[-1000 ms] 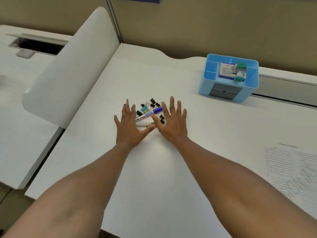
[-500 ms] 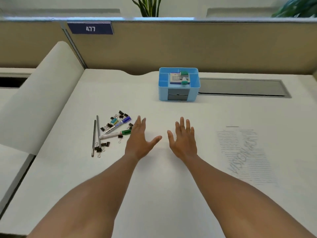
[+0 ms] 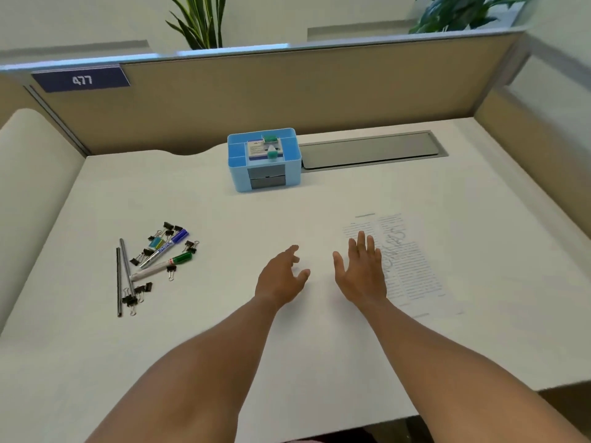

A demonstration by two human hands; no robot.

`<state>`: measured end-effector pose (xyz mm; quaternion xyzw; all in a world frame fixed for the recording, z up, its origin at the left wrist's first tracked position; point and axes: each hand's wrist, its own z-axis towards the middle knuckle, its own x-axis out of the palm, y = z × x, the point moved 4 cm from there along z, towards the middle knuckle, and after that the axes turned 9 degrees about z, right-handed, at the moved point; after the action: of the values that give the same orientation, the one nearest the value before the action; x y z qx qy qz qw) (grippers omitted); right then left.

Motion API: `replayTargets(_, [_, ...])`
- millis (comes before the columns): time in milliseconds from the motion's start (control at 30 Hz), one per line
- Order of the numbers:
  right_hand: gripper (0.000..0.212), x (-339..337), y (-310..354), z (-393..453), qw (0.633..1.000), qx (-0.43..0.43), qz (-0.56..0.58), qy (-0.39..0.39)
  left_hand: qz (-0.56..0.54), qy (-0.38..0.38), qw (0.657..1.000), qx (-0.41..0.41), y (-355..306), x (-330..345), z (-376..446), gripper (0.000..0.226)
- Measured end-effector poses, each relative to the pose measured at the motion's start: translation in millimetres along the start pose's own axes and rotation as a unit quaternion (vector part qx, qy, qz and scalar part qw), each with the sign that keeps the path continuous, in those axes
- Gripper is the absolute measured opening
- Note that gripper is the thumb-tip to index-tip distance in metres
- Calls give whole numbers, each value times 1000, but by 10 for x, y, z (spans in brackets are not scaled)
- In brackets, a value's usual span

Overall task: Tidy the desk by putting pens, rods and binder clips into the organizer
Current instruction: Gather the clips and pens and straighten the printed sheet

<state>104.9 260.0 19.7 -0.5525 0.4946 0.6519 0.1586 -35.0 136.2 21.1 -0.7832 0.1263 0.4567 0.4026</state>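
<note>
A blue organizer (image 3: 240,174) stands at the back middle of the white desk, with a card box and a green-capped item inside. At the left lie two thin grey rods (image 3: 124,273), a blue-capped marker (image 3: 166,247), a green-capped marker (image 3: 163,266) and several black binder clips (image 3: 136,297), one clip (image 3: 157,243) coloured blue and green. My left hand (image 3: 281,276) hovers over the desk middle with fingers relaxed, holding nothing. Beside it, my right hand (image 3: 361,273) lies flat with spread fingers, its edge over a printed sheet.
A printed paper sheet (image 3: 412,270) lies at the right. A grey cable-tray lid (image 3: 367,150) sits right of the organizer. Beige partition walls (image 3: 287,97) close off the back and right; a white curved divider (image 3: 28,187) bounds the left.
The view swung right and up. Both hands moved away from the pile of pens and clips toward the right; the right hand now reaches the printed sheet.
</note>
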Motion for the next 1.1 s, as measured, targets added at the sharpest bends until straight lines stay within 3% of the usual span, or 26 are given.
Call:
replayTargets(200, [63, -174, -519, -141, 997, 71, 11, 2, -57, 31, 998, 5, -439, 323, -48, 44])
replayTargets(433, [58, -280, -917, -242, 990, 137, -12, 37, -150, 82, 982, -77, -702, 651, -85, 48])
replayTargets(733, [55, -252, -1006, -278, 979, 156, -60, 116, -283, 93, 934, -196, -910, 800, -24, 54])
replayTargets(867, [54, -283, -985, -259, 981, 138, -87, 102, -349, 112, 893, -262, -962, 838, 36, 19])
replayTargets(967, [55, -286, -972, -261, 982, 124, -99, 99, -390, 160, 866, -270, -1049, 875, 49, 27])
replayTargets(1100, [57, -289, -932, -291, 985, 107, -100, 88, -393, 183, 866, -248, -1099, 913, 64, 41])
